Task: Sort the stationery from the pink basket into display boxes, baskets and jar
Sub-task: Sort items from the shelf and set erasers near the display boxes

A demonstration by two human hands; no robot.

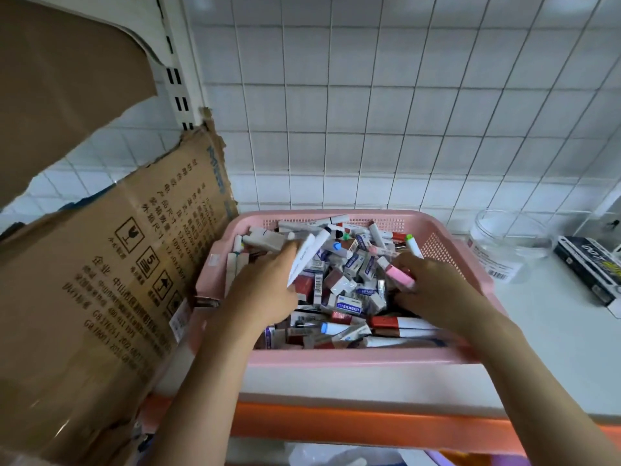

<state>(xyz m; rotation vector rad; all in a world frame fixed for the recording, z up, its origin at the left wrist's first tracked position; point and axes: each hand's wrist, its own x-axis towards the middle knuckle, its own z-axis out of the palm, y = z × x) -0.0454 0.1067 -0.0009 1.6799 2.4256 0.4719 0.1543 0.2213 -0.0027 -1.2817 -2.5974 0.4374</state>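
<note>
A pink basket [356,359] stands on the white shelf, full of mixed stationery: boxed erasers [349,306], markers and correction-tape boxes. Both my hands are inside it. My left hand [265,290] grips a bundle of white marker-like pens [304,255] on the basket's left side. My right hand [433,287] holds a pink eraser-like piece [400,275] on the right side, with a green-tipped white pen [414,246] sticking up behind its fingers. A clear empty jar [510,243] stands to the right of the basket.
A large torn cardboard box [111,280] leans against the basket's left side. A black display box [591,267] lies at the far right beyond the jar. White tiled wall [369,112] rises behind. The shelf's front edge has an orange strip [369,422].
</note>
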